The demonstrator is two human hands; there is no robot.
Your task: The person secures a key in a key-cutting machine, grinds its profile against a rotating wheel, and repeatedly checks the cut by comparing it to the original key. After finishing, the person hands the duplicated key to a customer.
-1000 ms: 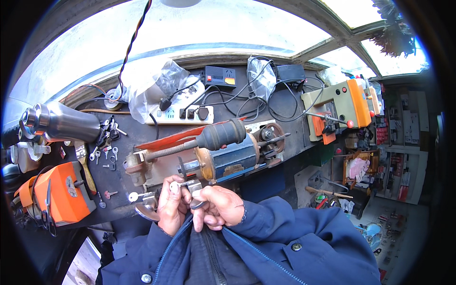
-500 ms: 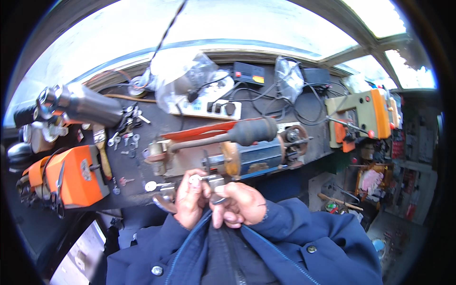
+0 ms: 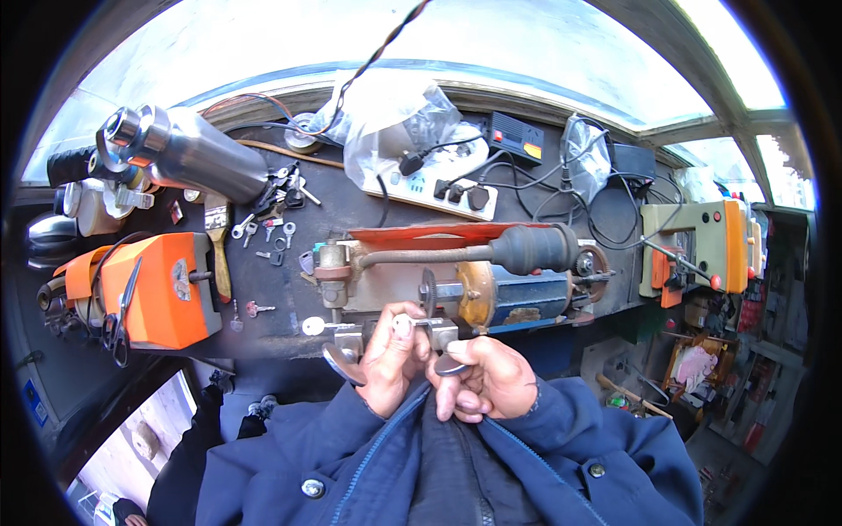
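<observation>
So I had my left hand closed down to a pinch on the round head of a key, its shank running to the right clamp at the front of the key machine. My right hand was half curled, thumb and fingers around that clamp's flat metal knob. A second key sat at the left clamp, just beside my left hand.
</observation>
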